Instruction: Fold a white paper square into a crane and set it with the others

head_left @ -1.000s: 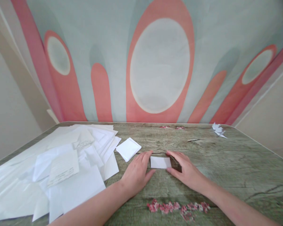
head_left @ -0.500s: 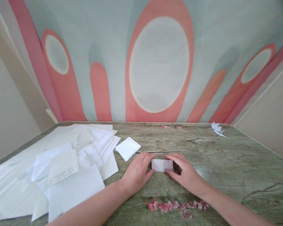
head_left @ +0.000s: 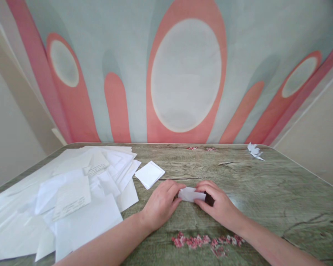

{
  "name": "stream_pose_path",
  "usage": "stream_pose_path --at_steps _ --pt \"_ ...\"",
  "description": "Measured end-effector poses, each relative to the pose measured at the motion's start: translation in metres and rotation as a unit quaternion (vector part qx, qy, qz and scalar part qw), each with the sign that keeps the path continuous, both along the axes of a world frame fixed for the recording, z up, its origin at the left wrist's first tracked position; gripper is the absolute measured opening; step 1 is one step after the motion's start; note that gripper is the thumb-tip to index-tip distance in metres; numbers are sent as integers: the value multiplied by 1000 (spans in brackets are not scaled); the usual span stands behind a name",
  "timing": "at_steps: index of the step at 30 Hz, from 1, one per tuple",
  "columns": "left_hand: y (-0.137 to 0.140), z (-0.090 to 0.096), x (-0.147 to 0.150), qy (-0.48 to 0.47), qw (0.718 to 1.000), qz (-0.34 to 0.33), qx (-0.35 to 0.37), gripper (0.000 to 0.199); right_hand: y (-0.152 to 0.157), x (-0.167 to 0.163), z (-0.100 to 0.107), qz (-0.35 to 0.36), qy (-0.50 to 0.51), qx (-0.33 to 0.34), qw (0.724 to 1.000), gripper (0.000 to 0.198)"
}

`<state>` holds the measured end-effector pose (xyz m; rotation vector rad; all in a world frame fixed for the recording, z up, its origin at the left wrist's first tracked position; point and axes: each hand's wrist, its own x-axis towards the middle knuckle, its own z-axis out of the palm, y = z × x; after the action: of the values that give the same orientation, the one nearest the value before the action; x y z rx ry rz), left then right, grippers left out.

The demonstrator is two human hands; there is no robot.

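A small folded piece of white paper lies between my hands, close to the wood-look tabletop. My left hand has its thumb and fingers closed at the paper's left end. At the right end, my right hand pinches the paper between thumb and fingertips. The fingers partly cover both ends of the paper. Just beyond my left hand rests a square of folded white paper.
Loose white sheets are heaped across the left side, some with printed lines. A crumpled or folded white paper piece sits at the far right corner. Pink blossoms appear on the tabletop near me. A patterned coral-and-grey backdrop rises behind the table.
The small paper has tilted slightly, its right end now lower and reaching further under my right fingers. My hands have barely shifted. The whole view has moved a little.
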<state>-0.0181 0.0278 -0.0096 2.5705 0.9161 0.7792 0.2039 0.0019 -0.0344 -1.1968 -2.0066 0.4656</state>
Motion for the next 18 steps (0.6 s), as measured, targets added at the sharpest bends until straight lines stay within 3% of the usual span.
stream_pose_path --at_steps 9,18 --pt "1 3 0 32 999 -25 33 17 -2 0 6 12 -3 17 1000 16" --pt "1 2 -2 54 997 -11 54 20 -6 0 8 14 -22 -10 1000 29"
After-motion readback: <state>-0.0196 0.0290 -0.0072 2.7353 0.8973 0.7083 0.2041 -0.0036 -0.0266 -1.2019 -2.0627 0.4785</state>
